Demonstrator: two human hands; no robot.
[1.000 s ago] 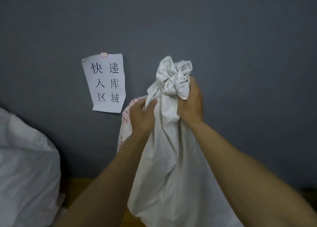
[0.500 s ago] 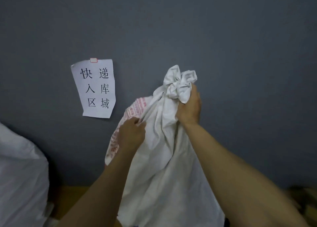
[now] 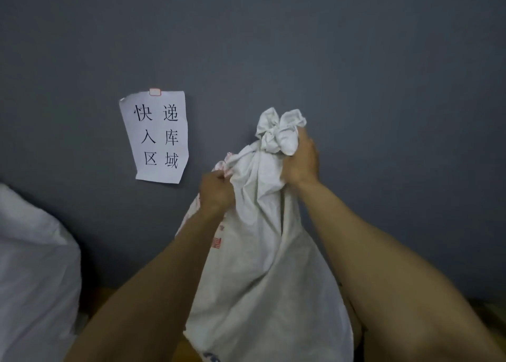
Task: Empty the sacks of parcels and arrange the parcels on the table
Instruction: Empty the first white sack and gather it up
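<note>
Here, in the head view, a white sack [image 3: 262, 265] with red print on its left side stands tall mid-frame before a grey wall [image 3: 356, 60], its mouth bunched into a knot [image 3: 278, 131] on top and its bottom running out of the lower edge. The right hand [image 3: 302, 160] is curled tightly round the neck just under the knot, while the left hand [image 3: 216, 190], lower and to the left, pinches a fold of the cloth in closed fingers. A paper sign [image 3: 157, 137] with 6 black characters is taped to the wall left of the sack, another sack [image 3: 32, 265] bulges at the left edge, and a strip of brown tabletop [image 3: 102, 297] shows between the 2.
</note>
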